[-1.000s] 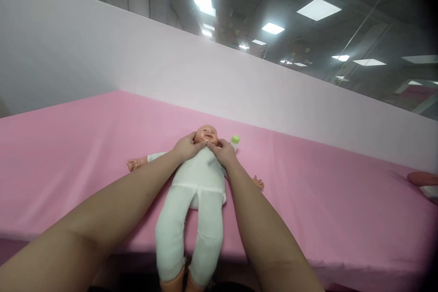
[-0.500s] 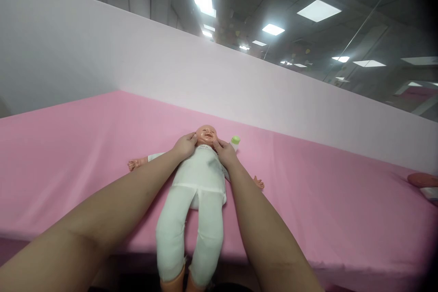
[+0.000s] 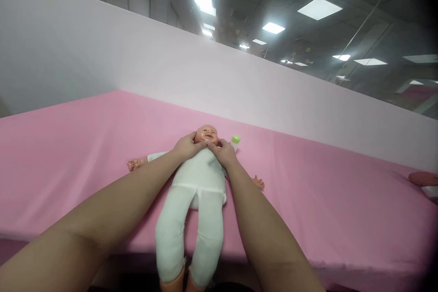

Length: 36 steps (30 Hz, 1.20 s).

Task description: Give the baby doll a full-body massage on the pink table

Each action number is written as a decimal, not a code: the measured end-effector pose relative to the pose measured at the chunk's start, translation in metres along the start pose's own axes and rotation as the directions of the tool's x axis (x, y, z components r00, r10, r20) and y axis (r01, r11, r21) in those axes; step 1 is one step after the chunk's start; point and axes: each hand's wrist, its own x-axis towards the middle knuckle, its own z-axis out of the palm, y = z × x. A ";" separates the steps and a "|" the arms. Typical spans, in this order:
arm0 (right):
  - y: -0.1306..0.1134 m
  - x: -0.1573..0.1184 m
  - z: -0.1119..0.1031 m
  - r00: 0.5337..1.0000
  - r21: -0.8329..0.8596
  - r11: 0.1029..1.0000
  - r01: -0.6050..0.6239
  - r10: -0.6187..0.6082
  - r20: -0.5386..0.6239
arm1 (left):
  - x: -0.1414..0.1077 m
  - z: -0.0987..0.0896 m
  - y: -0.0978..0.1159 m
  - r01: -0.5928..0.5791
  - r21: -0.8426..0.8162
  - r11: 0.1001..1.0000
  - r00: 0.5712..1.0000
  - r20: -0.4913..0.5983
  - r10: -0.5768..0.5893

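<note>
A baby doll (image 3: pixel 196 175) in white clothes lies on its back, its arms spread out and its feet toward me. My left hand (image 3: pixel 189 147) cups the side of the doll's head (image 3: pixel 206 132), the thumb resting under the chin. On the opposite side, my right hand (image 3: pixel 225 153) holds the jaw, and its thumb also reaches the chin, so both thumbtips nearly meet there. The fingers of both hands are partly hidden behind the head. Just beyond my right hand is a small bottle with a green cap (image 3: pixel 236 138).
The doll lies on a pink sheet (image 3: pixel 308 200) over a padded surface, its feet near the front edge. A low pale wall (image 3: pixel 205 77) runs along the back, with glass above it. Part of another doll-like object (image 3: pixel 422 179) shows at the far right.
Both thumbs have moved from the doll's cheeks down and inward to its chin. The doll's body and the bottle stay in place.
</note>
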 end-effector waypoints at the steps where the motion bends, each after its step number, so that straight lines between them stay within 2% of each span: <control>1: -0.002 -0.001 0.000 1.000 -0.013 1.000 -0.011 0.011 -0.005 | 0.000 0.000 0.000 0.003 0.012 1.000 1.000 0.001 -0.003; 7: 0.000 0.001 0.003 1.000 0.006 1.000 -0.016 0.016 -0.011 | 0.002 0.002 -0.004 -0.005 -0.009 1.000 1.000 -0.003 0.005; 16: 0.010 0.006 0.001 0.993 0.164 0.982 0.092 -0.103 0.058 | 0.007 0.004 -0.012 -0.026 -0.121 0.992 1.000 -0.014 0.025; 19: 0.020 0.013 0.005 0.996 0.253 0.966 0.047 -0.065 0.063 | 0.010 0.008 -0.016 -0.051 -0.202 0.978 0.999 -0.022 0.047; 22: 0.027 0.019 0.010 0.997 0.358 0.933 -0.032 0.002 0.082 | 0.012 0.012 -0.017 -0.013 -0.332 0.943 1.000 -0.017 0.008; 24: 0.027 0.019 0.011 0.997 0.375 0.926 -0.042 0.013 0.079 | 0.012 0.012 -0.016 -0.005 -0.356 0.935 1.000 -0.019 -0.002; 27: 0.018 0.012 0.007 0.999 0.274 0.962 0.006 -0.018 0.041 | 0.006 0.007 -0.008 -0.027 -0.224 0.974 1.000 -0.021 0.023; 30: 0.006 0.003 0.002 0.999 0.094 0.995 0.035 -0.038 0.024 | -0.001 0.000 0.001 0.011 -0.071 0.997 1.000 0.003 -0.011; 36: -0.006 -0.003 0.000 1.000 -0.028 0.999 -0.028 0.028 0.004 | -0.002 0.000 0.003 0.011 0.009 1.000 1.000 0.006 -0.011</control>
